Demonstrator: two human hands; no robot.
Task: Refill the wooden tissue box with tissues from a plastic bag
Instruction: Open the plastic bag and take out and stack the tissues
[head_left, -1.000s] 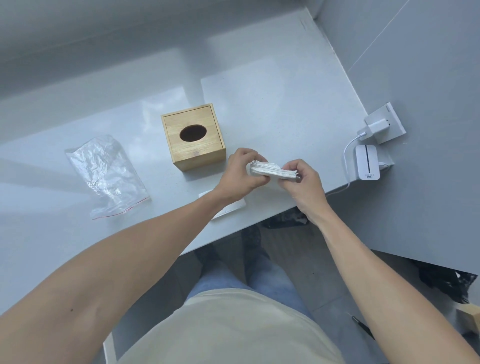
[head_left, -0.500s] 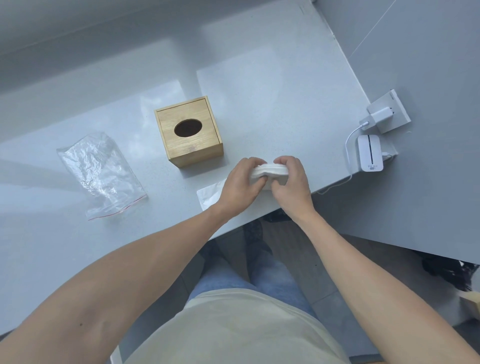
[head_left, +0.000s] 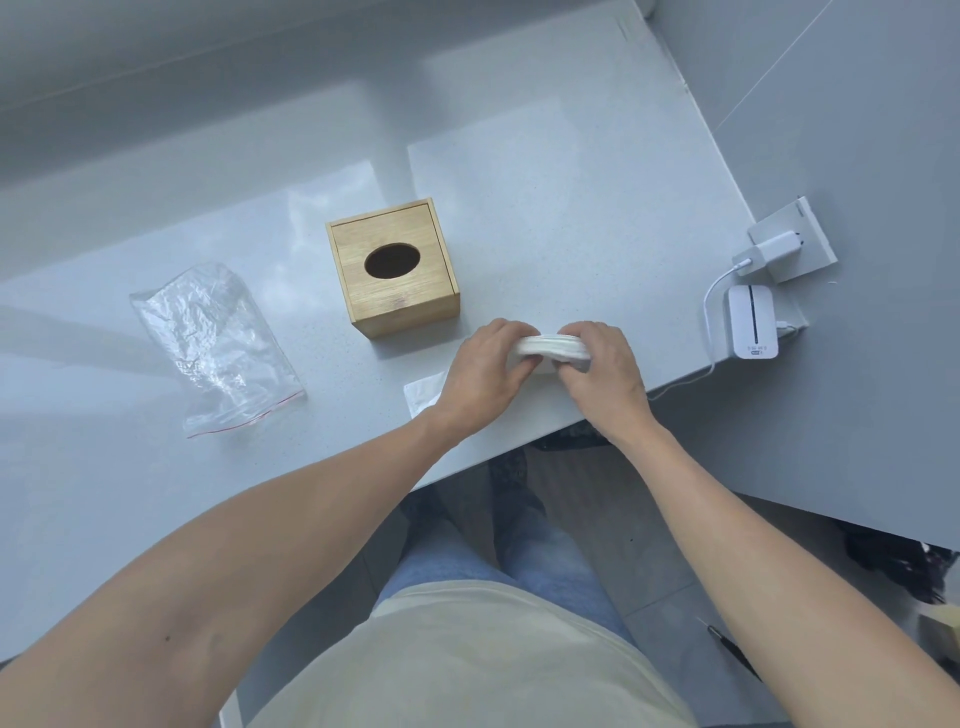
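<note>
The tissue stack (head_left: 551, 347) is clamped endwise by left hand (head_left: 485, 376) and right hand (head_left: 602, 371); the wooden box (head_left: 395, 267) lies upper left, nearer the left grip.

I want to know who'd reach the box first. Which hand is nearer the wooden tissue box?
Left. The left hand sits just beside the wooden tissue box; the right hand is farther off.

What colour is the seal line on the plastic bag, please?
Red, along the plastic bag's near edge; head view.
</note>
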